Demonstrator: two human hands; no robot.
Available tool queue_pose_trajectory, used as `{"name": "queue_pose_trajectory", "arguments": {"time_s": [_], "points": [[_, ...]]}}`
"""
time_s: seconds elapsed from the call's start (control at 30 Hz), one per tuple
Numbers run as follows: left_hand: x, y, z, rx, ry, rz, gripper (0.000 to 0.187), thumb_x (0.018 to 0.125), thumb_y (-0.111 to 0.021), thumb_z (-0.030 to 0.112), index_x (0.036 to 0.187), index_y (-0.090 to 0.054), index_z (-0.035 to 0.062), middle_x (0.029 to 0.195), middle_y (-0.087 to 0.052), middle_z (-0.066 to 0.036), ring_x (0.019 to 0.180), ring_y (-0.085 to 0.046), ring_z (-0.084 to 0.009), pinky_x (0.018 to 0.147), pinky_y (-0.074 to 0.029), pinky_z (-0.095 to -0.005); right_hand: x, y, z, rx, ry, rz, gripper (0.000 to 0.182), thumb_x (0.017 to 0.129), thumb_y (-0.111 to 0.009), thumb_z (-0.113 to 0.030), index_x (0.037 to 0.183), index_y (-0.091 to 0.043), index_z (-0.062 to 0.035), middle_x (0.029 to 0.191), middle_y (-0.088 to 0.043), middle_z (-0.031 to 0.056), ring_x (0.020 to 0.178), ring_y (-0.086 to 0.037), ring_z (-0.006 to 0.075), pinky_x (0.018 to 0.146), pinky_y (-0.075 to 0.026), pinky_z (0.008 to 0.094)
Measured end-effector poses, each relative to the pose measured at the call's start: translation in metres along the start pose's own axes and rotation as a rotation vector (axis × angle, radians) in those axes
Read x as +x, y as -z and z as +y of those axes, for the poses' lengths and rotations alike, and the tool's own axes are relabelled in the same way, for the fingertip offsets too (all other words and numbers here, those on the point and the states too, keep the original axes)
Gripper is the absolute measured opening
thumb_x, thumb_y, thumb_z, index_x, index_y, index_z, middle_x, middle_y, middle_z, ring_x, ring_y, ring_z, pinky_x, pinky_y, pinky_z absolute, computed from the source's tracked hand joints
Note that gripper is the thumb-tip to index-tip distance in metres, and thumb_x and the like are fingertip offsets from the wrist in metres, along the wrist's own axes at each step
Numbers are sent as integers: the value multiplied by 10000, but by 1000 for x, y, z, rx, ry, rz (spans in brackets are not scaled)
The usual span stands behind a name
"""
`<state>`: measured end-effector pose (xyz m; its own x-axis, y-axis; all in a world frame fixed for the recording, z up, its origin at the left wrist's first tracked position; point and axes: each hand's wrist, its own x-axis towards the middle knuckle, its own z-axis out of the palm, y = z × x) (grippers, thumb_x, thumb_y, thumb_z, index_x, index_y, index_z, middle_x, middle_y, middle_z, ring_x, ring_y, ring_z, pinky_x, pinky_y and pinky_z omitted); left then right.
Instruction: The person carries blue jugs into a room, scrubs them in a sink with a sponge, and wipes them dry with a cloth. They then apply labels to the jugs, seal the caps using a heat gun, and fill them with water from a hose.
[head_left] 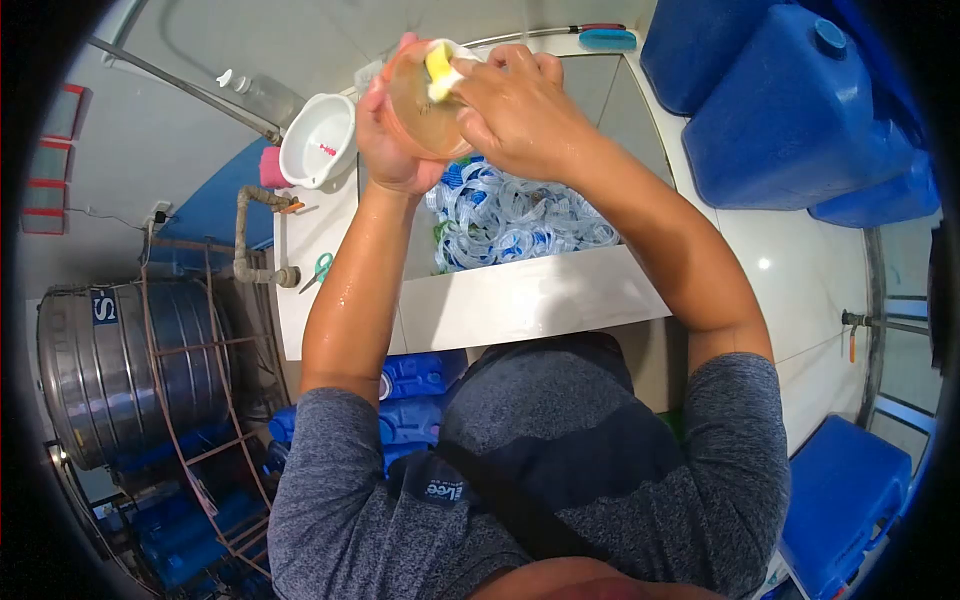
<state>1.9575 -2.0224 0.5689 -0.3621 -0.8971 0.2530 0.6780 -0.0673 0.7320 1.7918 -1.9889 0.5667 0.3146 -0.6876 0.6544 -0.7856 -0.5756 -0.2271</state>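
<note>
**Bowl point(425, 122) hanging over the sink point(597, 85)**

The left hand's point(384, 138) grip is holding its side; the right hand's point(512, 108) grip is pressing 1 yellow-and-white sponge point(440, 68) inside. Below, coiled strips point(520, 212) are lying, and 1 white basin point(306, 153) is sitting left on the surface point(330, 215).

The orange bowl point(428, 122) hides part of the left hand point(387, 146).

white basin point(318, 142), yellow sponge point(438, 68), blue jugs point(790, 120)
</note>
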Motion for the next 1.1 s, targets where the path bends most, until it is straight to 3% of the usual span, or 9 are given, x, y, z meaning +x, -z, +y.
{"name": "queue_pose_trajectory", "arguments": {"time_s": [0.13, 0.33, 0.47, 0.57, 0.73, 0.83, 0.97, 1.03, 1.1], "points": [[4, -2, 2, -50, -37, -32, 646, 979, -409, 513, 1476, -415, 99, 1392, -535, -140, 1298, -518, -315, 1083, -448, -486, 12, 1, -8, 248, -63, 99, 353, 891, -551, -232, 1181, -698, -95, 1328, -628, 92, 1181, -480, 311, 985, -354, 474], [1, -12, 1, -98, 80, -32, 704, 974, -415, 533, 1525, -360, 98, 1395, -521, -167, 1289, -519, -320, 1077, -451, -478, 12, -1, -9, 896, -2, 23, 356, 955, -513, -244, 1195, -679, -39, 1239, -651, 134, 1149, -503, 296, 1079, -349, 389], [4, -10, 9, 53, -3, 9, 721, 976, -412, 524, 1538, -334, 79, 1396, -512, -164, 1292, -516, -315, 1077, -449, -471, -7, 9, -6, 923, 99, -24, 351, 968, -515, -269, 1156, -685, -27, 1193, -655, 125, 1080, -523, 284, 1020, -371, 433], [4, -10, 16, 105, -49, 26, 718, 974, -418, 507, 1531, -338, 60, 1388, -517, -162, 1295, -515, -310, 1076, -448, -468, -8, 32, -7, 431, 73, -303, 351, 975, -516, -312, 1127, -692, -49, 1154, -662, 95, 1015, -519, 278, 949, -356, 453], [5, -16, 18, 48, -51, -55, 680, 988, -384, 495, 1518, -358, 69, 1393, -516, -153, 1296, -515, -303, 1088, -442, -471, 4, 19, -7, 12, 72, 20, 380, 931, -540, -399, 1007, -721, -74, 996, -711, 38, 996, -548, 288, 873, -346, 474], [0, -23, 12, -3, 28, -21, 667, 987, -380, 509, 1508, -378, 91, 1399, -517, -153, 1306, -509, -305, 1102, -429, -482, 20, 20, 0, 296, 51, 98, 329, 979, -495, -368, 1090, -669, -112, 1096, -662, 55, 984, -496, 288, 930, -341, 445], [3, -12, 2, -80, 89, -44, 717, 965, -416, 539, 1537, -342, 113, 1430, -497, -159, 1323, -500, -322, 1106, -426, -495, 23, 11, -12, 797, 104, 116, 281, 983, -476, -364, 994, -588, -108, 1232, -597, 139, 990, -490, 295, 979, -346, 403], [3, -6, 8, -55, 76, -78, 743, 964, -429, 526, 1562, -294, 107, 1437, -491, -151, 1314, -507, -324, 1102, -432, -490, 9, 4, -19, 836, 132, 179, 284, 981, -478, -379, 941, -536, -104, 1105, -589, 139, 978, -490, 289, 976, -330, 408], [3, 2, 11, 74, 12, -51, 747, 967, -431, 503, 1573, -264, 100, 1435, -492, -147, 1309, -514, -317, 1089, -444, -489, -11, 12, -11, 641, 38, -186, 292, 927, -565, -387, 924, -518, -99, 991, -554, 107, 975, -501, 297, 949, -329, 419]]}}
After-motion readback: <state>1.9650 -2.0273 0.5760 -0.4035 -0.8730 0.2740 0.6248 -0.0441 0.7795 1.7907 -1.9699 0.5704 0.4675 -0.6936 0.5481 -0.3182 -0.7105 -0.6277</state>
